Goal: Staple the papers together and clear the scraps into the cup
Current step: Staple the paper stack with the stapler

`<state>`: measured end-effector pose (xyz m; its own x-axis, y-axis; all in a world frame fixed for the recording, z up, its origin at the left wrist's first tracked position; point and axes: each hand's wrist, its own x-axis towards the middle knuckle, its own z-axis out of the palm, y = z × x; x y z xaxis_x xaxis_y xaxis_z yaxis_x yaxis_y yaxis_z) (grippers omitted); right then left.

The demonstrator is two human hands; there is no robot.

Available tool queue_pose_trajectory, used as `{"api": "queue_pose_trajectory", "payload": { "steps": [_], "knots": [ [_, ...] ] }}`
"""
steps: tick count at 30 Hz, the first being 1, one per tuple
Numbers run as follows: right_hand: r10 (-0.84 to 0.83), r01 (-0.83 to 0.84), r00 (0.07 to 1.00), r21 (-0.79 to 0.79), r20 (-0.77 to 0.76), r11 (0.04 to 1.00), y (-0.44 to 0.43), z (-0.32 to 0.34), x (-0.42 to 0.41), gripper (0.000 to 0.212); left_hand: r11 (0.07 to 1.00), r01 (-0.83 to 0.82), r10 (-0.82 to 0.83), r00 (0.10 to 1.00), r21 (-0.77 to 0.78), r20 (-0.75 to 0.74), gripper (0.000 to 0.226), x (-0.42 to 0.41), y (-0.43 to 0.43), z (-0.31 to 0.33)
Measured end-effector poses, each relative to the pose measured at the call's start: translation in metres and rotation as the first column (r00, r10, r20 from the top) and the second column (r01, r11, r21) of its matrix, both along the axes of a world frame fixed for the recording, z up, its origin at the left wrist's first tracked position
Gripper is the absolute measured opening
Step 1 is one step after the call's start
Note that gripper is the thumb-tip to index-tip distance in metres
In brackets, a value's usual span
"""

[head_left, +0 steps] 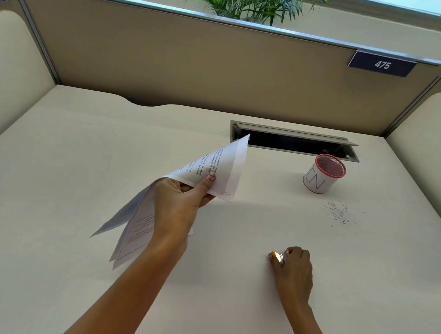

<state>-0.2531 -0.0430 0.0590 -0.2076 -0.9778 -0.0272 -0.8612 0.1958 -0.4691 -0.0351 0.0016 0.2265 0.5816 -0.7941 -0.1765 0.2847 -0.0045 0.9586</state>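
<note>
- Papers [214,166]: thin white printed sheets, lifted clear of the desk and pinched at one edge in the left hand [179,206], thumb on top and fingers curled beneath. The upper sheets rise to a sharp corner pointing at the far slot; the lower ones fan and droop loosely past the wrist toward the near left.
- Right hand [294,268]: resting low on the desk at the near right, fingers folded tightly over a small shiny stapler [278,257]; only its metal and orange tip shows past the knuckles.
- Desk [105,153]: smooth, matte, cream-coloured, with rounded padded side walls.
- Scraps [341,215]: a loose scatter of tiny grey flecks on the desk, beyond the right hand and just this side of the cup.
- Cup [322,175]: a round pink wire-mesh cylinder wrapped in a white paper band with hand-drawn letters, upright near the slot.
- Slot [293,142]: a long rectangular grey metal-framed opening in the desk, dark inside, its lid raised.
</note>
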Motion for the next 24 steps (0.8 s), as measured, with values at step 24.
{"api": "queue_pose_trajectory", "payload": {
  "steps": [24],
  "knots": [
    [-0.522,-0.321,-0.446,0.415,0.726,0.851,0.004,0.081,0.014,0.085,0.998,-0.061,0.057,0.993,-0.034,-0.107,0.014,0.005,-0.002,-0.001]
  ]
}}
